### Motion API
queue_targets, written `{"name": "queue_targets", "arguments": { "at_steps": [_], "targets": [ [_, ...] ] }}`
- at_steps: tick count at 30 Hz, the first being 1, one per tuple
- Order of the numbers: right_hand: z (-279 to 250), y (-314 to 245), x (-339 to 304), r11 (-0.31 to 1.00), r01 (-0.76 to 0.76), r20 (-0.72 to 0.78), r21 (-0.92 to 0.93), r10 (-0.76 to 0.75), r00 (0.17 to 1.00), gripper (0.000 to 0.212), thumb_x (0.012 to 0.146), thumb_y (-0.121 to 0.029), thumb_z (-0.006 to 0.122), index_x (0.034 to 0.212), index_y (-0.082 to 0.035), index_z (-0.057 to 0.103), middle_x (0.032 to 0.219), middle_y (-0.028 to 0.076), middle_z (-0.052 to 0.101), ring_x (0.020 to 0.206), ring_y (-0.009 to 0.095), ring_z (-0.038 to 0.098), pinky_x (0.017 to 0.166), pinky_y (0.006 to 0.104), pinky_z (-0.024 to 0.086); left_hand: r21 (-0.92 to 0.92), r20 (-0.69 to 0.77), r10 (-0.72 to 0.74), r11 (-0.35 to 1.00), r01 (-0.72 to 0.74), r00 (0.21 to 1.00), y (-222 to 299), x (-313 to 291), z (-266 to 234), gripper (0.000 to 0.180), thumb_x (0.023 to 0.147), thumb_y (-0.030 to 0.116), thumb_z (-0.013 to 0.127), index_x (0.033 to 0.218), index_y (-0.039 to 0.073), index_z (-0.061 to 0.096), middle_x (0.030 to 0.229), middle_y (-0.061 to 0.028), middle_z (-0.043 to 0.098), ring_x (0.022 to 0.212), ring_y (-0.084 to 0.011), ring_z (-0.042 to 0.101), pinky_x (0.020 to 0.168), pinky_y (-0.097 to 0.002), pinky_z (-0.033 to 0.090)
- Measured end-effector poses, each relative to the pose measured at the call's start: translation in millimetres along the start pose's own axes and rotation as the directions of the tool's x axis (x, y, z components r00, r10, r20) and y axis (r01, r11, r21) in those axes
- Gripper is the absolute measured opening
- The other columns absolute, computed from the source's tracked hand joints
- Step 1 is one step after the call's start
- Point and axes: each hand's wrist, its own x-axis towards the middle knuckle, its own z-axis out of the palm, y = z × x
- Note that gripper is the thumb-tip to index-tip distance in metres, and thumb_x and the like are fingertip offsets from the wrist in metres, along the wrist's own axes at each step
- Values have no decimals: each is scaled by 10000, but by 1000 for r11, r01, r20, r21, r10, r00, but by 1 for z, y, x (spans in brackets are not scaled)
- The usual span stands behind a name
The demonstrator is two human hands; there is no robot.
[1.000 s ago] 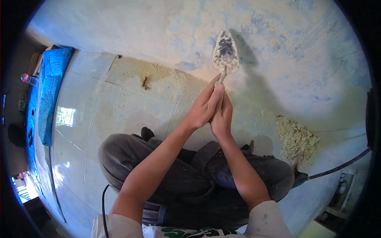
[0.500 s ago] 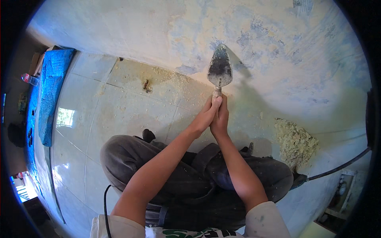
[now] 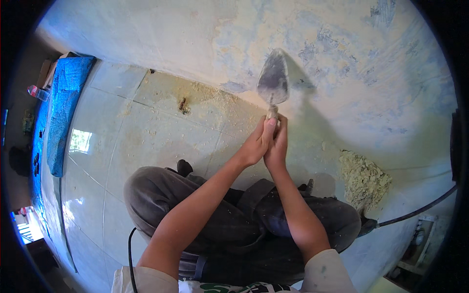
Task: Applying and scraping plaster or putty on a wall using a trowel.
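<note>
Both hands, left hand (image 3: 254, 146) and right hand (image 3: 277, 149), are pressed together around the trowel (image 3: 273, 83) handle, blade at twelve o'clock against the wall (image 3: 342, 58). Keep the blade flat-angled, pressure even; plaster pile (image 3: 364, 178) lies at four o'clock.

The trowel (image 3: 272, 83) is a pointed mason's tool with a flat, leaf-shaped metal blade, grey and dull, smeared with dried pale mortar. Its tip points up and away from the person, the broad heel sits nearer the hands, and a short metal neck runs down into a light-coloured handle. The blade lies against the patchy blue-white wall just above the line where the wall meets the floor. Only the top of the handle shows; the rest is hidden inside the left hand (image 3: 254, 146) and right hand (image 3: 277, 146), pressed together around it.
</note>
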Motion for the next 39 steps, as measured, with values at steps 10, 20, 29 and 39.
{"name": "queue_targets", "arguments": {
  "at_steps": [10,20,29,39],
  "targets": [
    [1,0,-5,998,-41,18,-46,42,999,397,1018,-399,480,1213,-55,460,885,180,642,801,300,652,689,386,479,-21,28,-86,996,86,996,-6,0,2,578,1079,450,250,1361,-34,391,1224,-128,503,1185,-192,454,1053,-305,348],
    [0,-6,-4,997,-46,14,-60,47,999,359,1011,-358,515,1176,-44,462,878,185,631,784,309,643,685,388,476,-22,-12,-63,998,63,998,2,-4,9,519,1047,399,428,1340,-30,423,1226,-124,513,1189,-205,462,1042,-316,360],
    [-1,-7,-11,996,-51,6,-76,52,999,345,1008,-324,528,1179,-35,451,837,227,617,743,381,623,676,407,477,-15,0,-117,993,117,993,-5,-5,7,406,1046,394,438,1172,10,468,1053,-102,543,1033,-170,501,943,-318,413],
    [2,-15,-4,980,69,-26,-188,-75,997,303,1013,-324,520,1119,-47,458,810,221,606,703,357,617,651,405,470,-47,-11,-52,998,52,999,6,-4,10,506,1048,440,412,1253,-19,477,1160,-131,557,1117,-195,503,996,-323,394]
  ]
}}
